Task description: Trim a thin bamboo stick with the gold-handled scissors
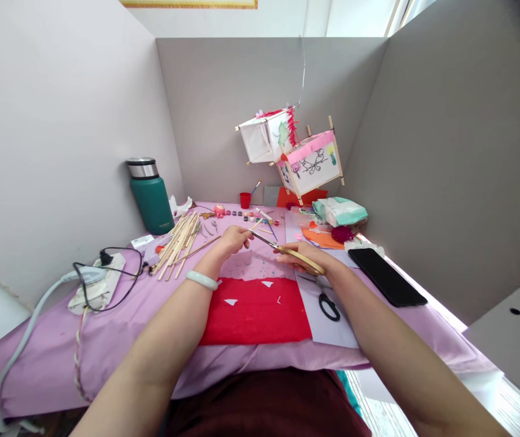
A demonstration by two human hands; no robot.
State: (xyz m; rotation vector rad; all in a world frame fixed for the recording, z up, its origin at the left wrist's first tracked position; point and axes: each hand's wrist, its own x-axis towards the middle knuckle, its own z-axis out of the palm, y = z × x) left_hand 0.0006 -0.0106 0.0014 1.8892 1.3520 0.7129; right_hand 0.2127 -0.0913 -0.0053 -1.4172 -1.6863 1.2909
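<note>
One camera sits on the person's head, looking forward and down along both forearms. The table [105, 340] fills the lower half at close range; grey partition walls [250, 103] close the view behind and on both sides.

What is pinched in the left hand [233, 240] is too small to be told. The handles of the gold scissors [292, 254] are hidden by the right hand [307, 258]. The small paint pots [253, 215] are too small for their colours to be read. Both forearms are cut off by the lower edge, as is the grey cable [18, 355].
</note>
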